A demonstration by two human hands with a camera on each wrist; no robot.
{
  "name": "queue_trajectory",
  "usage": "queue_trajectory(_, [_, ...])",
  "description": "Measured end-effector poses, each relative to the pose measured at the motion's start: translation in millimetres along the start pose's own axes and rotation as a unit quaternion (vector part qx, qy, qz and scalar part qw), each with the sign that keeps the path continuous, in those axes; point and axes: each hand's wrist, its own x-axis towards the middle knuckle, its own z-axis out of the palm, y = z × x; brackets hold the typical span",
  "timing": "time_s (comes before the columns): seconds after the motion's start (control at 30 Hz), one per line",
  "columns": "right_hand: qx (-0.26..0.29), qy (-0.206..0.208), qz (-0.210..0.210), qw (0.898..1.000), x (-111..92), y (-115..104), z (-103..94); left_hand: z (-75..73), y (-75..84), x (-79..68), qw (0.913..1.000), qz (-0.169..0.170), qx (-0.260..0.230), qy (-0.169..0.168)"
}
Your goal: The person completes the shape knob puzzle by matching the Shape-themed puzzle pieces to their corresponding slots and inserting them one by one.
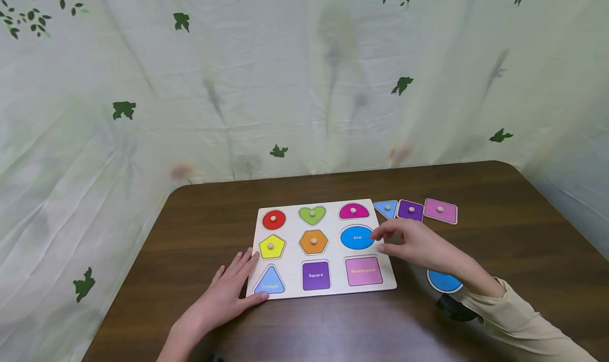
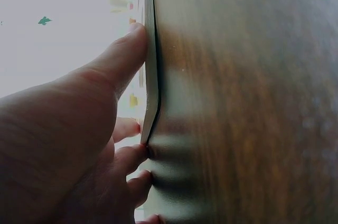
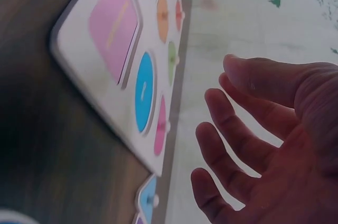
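A white shape puzzle board [image 1: 290, 246] lies on the table. Knobbed pieces sit in its upper slots, among them a red circle [image 1: 274, 220], a green heart [image 1: 312, 215] and an orange hexagon [image 1: 313, 242]. The slots labelled Oval [image 1: 354, 239], Triangle [image 1: 270, 281], Square [image 1: 316, 276] and Rectangular [image 1: 363, 271] show bare printed bottoms. My left hand [image 1: 227, 288] rests at the board's near left corner, its thumb on the front edge. Over the board's right edge, beside the oval slot, hovers my right hand [image 1: 423, 246], fingers loosely bent and holding nothing.
Behind the right hand lie a blue triangle piece [image 1: 386, 209], a purple square piece [image 1: 410, 210] and a pink rectangle piece [image 1: 441, 211]. A blue oval piece [image 1: 443, 281] is partly under the right forearm. A leaf-patterned curtain [image 1: 304, 87] hangs behind the brown table [image 1: 214, 209].
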Motion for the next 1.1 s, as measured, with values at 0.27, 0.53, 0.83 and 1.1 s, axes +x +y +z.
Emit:
queue_trajectory(0.27, [-0.014, 0.010, 0.023, 1.000, -19, 12, -8.6, -0.2, 0.3, 0.9, 1.0000, -0.006, -0.003, -0.004])
queue_trajectory(0.53, [-0.033, 0.005, 0.005, 0.999, -37, 25, -17.9, -0.4, 0.1, 1.8, 0.9999, -0.008, -0.001, -0.008])
queue_trajectory(0.83, [-0.060, -0.010, 0.022, 0.998, -56, 38, -28.1, -1.0, -0.2, 3.3, 0.9997, -0.018, 0.001, -0.014])
queue_trajectory(1.1, [-0.066, -0.026, 0.034, 0.997, -74, 59, -35.7, -0.8, 0.3, 2.8, 0.9999, -0.012, 0.003, -0.011])
